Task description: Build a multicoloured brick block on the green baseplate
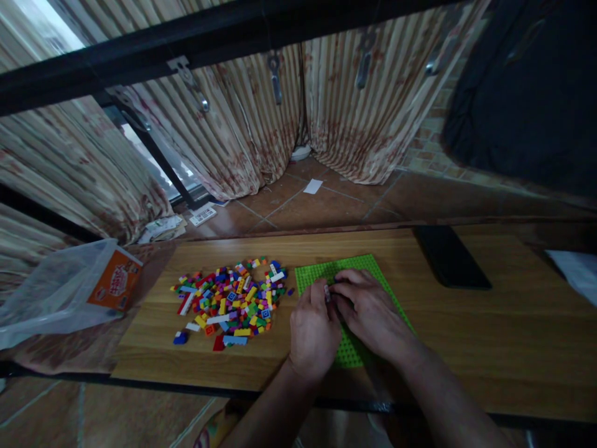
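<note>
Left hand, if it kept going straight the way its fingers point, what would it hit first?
The left hand points up and slightly right over the green baseplate. It already meets the right hand around a small piece; past that, probably only baseplate and bare wooden table, though depth is unclear.

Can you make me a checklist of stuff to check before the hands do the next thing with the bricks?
1. Green baseplate lies flat on the wooden table: ok.
2. Left hand and right hand both over the baseplate: ok.
3. Small pale piece pinched between the fingers of the two hands: ok; which hand really grips it: cannot tell.
4. Piece lined up with the studs: cannot tell, hands hide it.
5. Pile of coloured bricks close beside the left hand: ok.
6. Black flat object lies apart from the baseplate, not in the way: ok.
</note>
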Available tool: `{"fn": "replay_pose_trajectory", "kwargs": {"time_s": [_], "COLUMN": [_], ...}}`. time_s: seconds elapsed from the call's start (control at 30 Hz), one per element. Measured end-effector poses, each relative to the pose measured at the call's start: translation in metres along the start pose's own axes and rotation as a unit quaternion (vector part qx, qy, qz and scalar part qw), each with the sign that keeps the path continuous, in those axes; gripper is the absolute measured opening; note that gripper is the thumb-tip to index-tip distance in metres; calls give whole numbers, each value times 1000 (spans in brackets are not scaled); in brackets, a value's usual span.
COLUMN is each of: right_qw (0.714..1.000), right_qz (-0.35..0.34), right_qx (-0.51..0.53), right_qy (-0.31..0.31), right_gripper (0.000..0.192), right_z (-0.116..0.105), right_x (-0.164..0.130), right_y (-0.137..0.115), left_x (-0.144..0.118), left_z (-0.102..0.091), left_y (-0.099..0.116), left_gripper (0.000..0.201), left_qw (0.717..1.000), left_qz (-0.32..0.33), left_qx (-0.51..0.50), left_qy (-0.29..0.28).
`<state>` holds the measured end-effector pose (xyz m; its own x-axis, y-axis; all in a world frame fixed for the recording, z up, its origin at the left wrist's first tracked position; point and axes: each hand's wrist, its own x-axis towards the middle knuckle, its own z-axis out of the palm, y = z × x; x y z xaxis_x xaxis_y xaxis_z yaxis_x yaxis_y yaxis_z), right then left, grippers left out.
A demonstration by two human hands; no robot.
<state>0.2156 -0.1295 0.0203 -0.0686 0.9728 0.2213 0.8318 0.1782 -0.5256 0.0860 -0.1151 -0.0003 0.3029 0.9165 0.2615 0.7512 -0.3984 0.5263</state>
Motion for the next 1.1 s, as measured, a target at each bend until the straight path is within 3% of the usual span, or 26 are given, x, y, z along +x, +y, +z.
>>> {"fn": "replay_pose_trajectory", "kwargs": {"time_s": [0.23,0.53,0.87,0.97,1.1], "right_qw": [1000,988,982,983,982], "right_qz": [0,100,135,122,111], "right_qx": [1,36,78,94,91], "right_qy": [9,109,105,101,120], "right_gripper": [25,18,10,12,22], "right_z": [2,22,18,17,19], "right_x": [0,6,9,8,5], "right_y": [1,1,1,3,7], "left_x": [1,4,4,9,23], "left_z": [1,-1,-12,-20,-35], "left_y": [1,2,-1,-8,-32], "left_gripper": [39,51,54,47,32], "left_qw": [999,993,979,980,980], "left_qz": [-24,-71,-95,-101,-124], "left_qx": [-38,-89,-168,-166,-150], "left_qy": [-6,-29,-63,-41,29]}}
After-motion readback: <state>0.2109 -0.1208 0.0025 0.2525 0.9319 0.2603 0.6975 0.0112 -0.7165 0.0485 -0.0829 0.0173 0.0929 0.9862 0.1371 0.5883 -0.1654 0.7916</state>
